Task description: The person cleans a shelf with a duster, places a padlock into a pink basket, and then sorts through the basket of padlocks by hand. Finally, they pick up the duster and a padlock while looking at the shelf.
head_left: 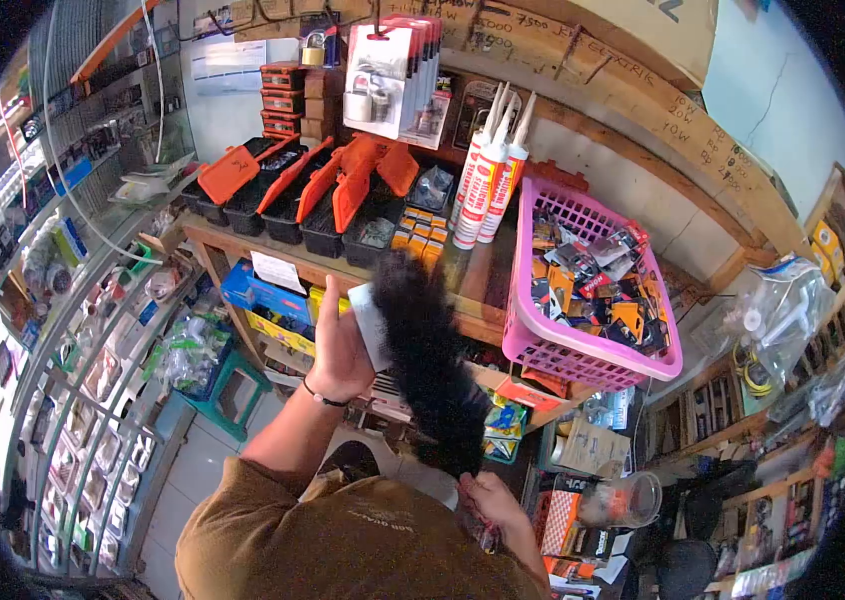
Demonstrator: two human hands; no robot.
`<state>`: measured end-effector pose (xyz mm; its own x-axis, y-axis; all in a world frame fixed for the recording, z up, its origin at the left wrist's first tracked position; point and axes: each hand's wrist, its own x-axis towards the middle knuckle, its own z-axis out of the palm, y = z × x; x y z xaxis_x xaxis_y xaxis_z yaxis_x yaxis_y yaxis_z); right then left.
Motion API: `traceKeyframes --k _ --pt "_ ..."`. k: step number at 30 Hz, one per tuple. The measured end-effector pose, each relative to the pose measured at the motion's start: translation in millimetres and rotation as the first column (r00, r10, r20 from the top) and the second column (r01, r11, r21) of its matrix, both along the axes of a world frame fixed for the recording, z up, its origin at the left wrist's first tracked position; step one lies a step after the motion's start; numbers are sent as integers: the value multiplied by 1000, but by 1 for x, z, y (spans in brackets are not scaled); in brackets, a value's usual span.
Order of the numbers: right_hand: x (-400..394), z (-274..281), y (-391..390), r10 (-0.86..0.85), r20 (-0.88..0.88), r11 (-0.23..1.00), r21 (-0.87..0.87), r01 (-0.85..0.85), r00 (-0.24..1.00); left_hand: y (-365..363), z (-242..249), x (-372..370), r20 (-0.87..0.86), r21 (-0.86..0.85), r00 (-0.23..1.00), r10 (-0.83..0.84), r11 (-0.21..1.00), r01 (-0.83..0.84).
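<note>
A fluffy black duster (428, 360) stretches from the shelf front down towards my chest. My right hand (501, 502) is closed around its lower end, by a reddish patterned handle (477, 512) that is partly hidden. My left hand (343, 345), with a dark band at the wrist, is raised on the left of the duster. A pale flat piece (370, 325) sits against its palm; the duster's bristles cover part of that piece. Just beyond the duster's tip are small yellow-and-white boxes (421, 240) and black bins with orange lids (351, 190).
Silicone tubes (491, 175) stand upright on the wooden shelf beside a pink basket (593, 355) of packaged goods. Padlock packs (390, 80) hang above. A wire rack (93, 400) lines the left, near a green stool (228, 395). Cartons (568, 515) are at lower right.
</note>
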<state>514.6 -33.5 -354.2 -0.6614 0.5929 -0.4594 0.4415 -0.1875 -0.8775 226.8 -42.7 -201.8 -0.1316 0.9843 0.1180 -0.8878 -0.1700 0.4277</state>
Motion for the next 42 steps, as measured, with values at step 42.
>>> traceKeyframes --k 42 --pt "-3 21 -13 260 144 839 456 -297 955 -3 -21 -11 -75 162 994 -76 983 87"
